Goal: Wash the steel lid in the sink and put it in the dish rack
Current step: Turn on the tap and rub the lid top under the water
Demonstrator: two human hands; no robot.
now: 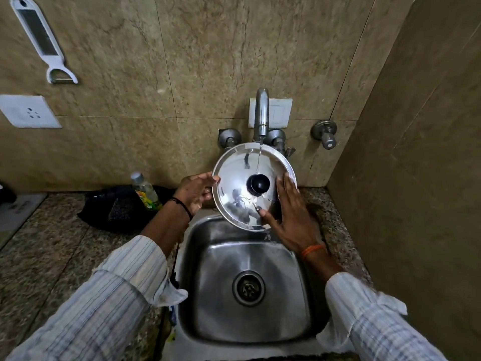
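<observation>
The left hand (pixel 196 192) is gripping the left rim of the steel lid (pixel 234 178), fingers curled behind it. The lid is tilting knob-side toward the camera, above the sink (pixel 250 259) and under the tap (pixel 261 113) stream. The right hand (pixel 291 212) is pressing flat, fingers spread, on the lid's right face, hiding that edge.

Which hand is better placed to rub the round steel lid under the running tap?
Right hand: it lies flat on the round steel lid; the left hand grips its rim.
</observation>
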